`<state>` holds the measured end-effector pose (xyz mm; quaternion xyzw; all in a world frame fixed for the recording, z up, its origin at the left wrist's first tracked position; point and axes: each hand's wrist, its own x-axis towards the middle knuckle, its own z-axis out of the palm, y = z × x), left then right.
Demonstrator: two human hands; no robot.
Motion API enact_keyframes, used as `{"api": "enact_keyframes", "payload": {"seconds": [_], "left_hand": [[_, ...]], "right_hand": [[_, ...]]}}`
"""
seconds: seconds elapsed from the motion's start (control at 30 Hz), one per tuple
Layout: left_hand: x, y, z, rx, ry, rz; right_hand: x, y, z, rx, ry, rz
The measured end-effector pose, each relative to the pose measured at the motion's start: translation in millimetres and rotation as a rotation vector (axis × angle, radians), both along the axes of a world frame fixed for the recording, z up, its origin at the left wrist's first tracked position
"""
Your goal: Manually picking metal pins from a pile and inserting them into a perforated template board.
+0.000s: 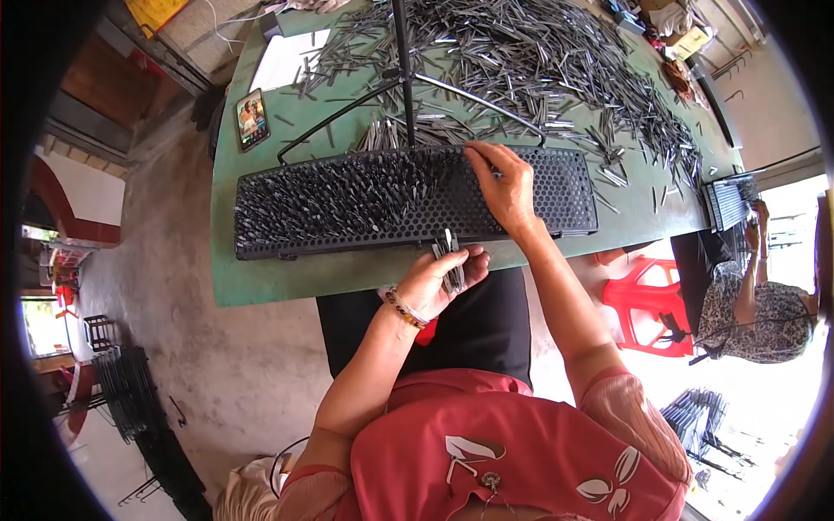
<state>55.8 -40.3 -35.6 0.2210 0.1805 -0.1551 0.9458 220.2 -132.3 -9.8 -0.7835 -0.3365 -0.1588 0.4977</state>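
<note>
A long black perforated rack (512,198) lies along the table's near edge, its round holes bare on the right side. Thin dark metal strips (321,200) stand packed upright in the holes of its left part. My left hand (439,276), palm up in front of the rack's near edge, is closed around a small bundle of metal strips (450,260). Over the right-middle part of the rack is my right hand (506,182), its fingers curled together close to the far rim. Whatever sits between those fingertips is hidden.
A large heap of loose strips (556,52) spreads over the green table (261,282). A black stand (404,78) rises behind the rack. A phone (253,120) and white paper (291,59) lie far left. At right, another person (751,304) works near a red plastic stool (647,304).
</note>
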Motion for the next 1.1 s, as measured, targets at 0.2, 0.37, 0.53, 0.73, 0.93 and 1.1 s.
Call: {"api": "enact_keyframes", "payload": {"seconds": [0.2,0.37,0.53,0.73,0.93,1.1], "left_hand": [[-3.6,4.2,16.5,0.031,0.016,-0.112],[-2.5,1.3,15.1,0.134,-0.019,-0.071],[-2.3,1.3,14.1,0.15,-0.071,-0.02],[0.5,0.6,26.6,0.185,-0.165,0.019],[3.1,-9.2,24.5,0.248,-0.121,0.006],[13.3,-11.1,27.8,0.324,-0.093,0.038]], "right_hand": [[-3.4,-0.1,5.3,-0.182,-0.215,-0.036],[-6.1,-0.1,2.2,-0.223,-0.229,-0.039],[-14.1,-3.7,12.3,-0.171,-0.04,0.0],[-42.2,-32.2,31.4,-0.222,0.686,0.465],[-48.0,-44.9,30.5,-0.075,0.89,0.448],[-43.5,-49.8,32.3,0.026,0.956,0.301]]}}
